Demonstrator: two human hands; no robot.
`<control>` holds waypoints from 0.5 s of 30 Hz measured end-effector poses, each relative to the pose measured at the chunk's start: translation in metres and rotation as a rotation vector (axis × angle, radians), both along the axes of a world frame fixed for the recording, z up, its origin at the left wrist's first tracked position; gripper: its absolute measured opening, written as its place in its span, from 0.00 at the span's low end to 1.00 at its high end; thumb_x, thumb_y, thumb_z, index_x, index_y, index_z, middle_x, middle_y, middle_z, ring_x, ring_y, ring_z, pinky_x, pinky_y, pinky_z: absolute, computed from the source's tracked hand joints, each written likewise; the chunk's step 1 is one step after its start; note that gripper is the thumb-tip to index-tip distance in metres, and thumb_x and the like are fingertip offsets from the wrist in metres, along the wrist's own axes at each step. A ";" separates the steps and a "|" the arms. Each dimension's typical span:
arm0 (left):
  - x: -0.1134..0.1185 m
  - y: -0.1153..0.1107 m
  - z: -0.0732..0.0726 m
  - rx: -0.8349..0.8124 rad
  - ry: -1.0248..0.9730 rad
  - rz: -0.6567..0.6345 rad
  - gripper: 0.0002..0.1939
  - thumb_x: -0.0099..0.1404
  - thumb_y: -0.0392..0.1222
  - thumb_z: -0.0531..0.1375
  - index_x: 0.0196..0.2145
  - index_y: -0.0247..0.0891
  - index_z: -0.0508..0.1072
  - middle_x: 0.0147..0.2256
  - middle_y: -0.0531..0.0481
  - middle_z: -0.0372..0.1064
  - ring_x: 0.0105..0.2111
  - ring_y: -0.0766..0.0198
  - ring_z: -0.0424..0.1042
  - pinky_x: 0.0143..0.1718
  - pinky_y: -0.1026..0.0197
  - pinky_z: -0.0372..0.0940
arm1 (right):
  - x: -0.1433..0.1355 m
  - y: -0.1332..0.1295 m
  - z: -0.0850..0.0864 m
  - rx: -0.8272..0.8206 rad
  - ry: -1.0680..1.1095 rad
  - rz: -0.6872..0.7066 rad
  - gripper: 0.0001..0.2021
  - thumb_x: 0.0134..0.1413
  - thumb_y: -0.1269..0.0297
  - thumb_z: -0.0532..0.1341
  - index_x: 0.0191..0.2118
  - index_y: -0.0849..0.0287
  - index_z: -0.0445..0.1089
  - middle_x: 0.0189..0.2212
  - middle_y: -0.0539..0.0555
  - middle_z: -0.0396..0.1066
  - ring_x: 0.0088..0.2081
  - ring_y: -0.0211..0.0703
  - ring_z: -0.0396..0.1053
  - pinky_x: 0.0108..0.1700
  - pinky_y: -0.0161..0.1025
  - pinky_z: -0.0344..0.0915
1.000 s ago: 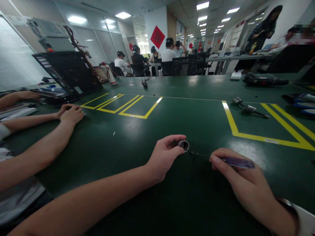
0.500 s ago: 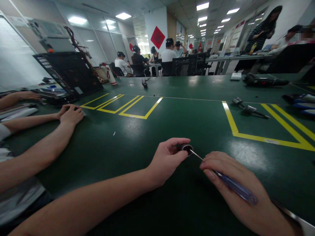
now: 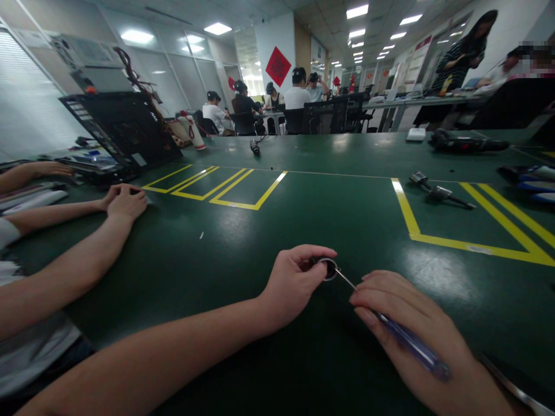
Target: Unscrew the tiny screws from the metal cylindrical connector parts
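Observation:
My left hand (image 3: pixel 291 284) is closed around a small, dark, round part with a metal rim (image 3: pixel 330 269); most of its body is hidden by the fingers. In my right hand (image 3: pixel 416 329) lies a screwdriver (image 3: pixel 410 345) with a clear purple handle, its thin shaft pinched between thumb and fingers. The shaft slants up and left, and its tip meets the rim of the round part. Whether the tip is inside the rim or just at its edge is hard to tell. Both hands are just above the green table (image 3: pixel 208 277).
Yellow tape outlines (image 3: pixel 472 245) mark the table. Metal shaft parts (image 3: pixel 440 193) lie inside the right one. Farther back are a black power tool (image 3: pixel 466 141), a white box (image 3: pixel 416 134) and a small dark part (image 3: pixel 255 147). A co-worker's clasped hands (image 3: pixel 125 201) rest at left.
The screwdriver handle has dropped slightly, and its tip has shifted from within the rim opening to the right edge. The round part has turned a little in my left hand.

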State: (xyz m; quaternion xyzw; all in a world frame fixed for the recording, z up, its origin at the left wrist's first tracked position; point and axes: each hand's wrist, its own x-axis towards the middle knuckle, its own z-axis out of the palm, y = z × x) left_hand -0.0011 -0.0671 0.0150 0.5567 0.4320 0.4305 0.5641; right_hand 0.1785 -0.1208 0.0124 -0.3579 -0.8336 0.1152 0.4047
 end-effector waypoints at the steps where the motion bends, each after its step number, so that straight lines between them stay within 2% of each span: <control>1: 0.000 0.000 0.000 -0.003 0.005 -0.001 0.10 0.57 0.33 0.58 0.37 0.35 0.76 0.34 0.47 0.75 0.37 0.62 0.74 0.42 0.59 0.68 | 0.000 0.000 0.000 0.007 -0.007 0.005 0.17 0.53 0.73 0.58 0.48 0.49 0.63 0.37 0.51 0.72 0.44 0.45 0.70 0.48 0.44 0.66; 5: 0.001 0.002 -0.001 -0.015 0.014 0.010 0.09 0.58 0.33 0.58 0.37 0.33 0.75 0.33 0.47 0.74 0.36 0.62 0.74 0.41 0.58 0.68 | -0.001 -0.003 0.000 0.017 0.009 -0.010 0.15 0.53 0.73 0.58 0.46 0.50 0.64 0.38 0.50 0.73 0.44 0.44 0.70 0.51 0.43 0.62; 8: -0.001 0.005 -0.003 -0.009 0.007 -0.006 0.09 0.58 0.34 0.57 0.37 0.34 0.74 0.36 0.47 0.73 0.37 0.62 0.73 0.42 0.57 0.68 | 0.000 -0.002 0.001 -0.048 0.147 -0.123 0.07 0.55 0.69 0.57 0.39 0.51 0.68 0.35 0.49 0.73 0.44 0.44 0.70 0.51 0.43 0.62; 10: -0.004 0.006 -0.003 0.007 0.007 -0.005 0.09 0.57 0.33 0.58 0.37 0.35 0.74 0.42 0.46 0.71 0.41 0.61 0.72 0.45 0.56 0.67 | 0.002 0.003 0.001 -0.188 0.256 -0.233 0.05 0.56 0.64 0.56 0.33 0.52 0.70 0.31 0.50 0.73 0.39 0.45 0.71 0.43 0.41 0.66; 12: -0.005 0.006 -0.001 0.000 0.029 -0.002 0.12 0.56 0.31 0.59 0.39 0.36 0.73 0.46 0.45 0.68 0.44 0.59 0.71 0.47 0.54 0.65 | 0.005 0.012 0.000 -0.390 0.359 -0.321 0.09 0.55 0.58 0.57 0.30 0.54 0.71 0.27 0.51 0.73 0.33 0.44 0.71 0.34 0.39 0.67; 15: -0.006 0.005 0.003 -0.064 0.043 -0.019 0.19 0.56 0.28 0.57 0.46 0.37 0.69 0.44 0.45 0.69 0.44 0.59 0.70 0.49 0.53 0.64 | 0.008 0.024 -0.005 -0.634 0.524 -0.368 0.12 0.52 0.53 0.59 0.29 0.57 0.71 0.25 0.51 0.72 0.30 0.43 0.70 0.31 0.39 0.66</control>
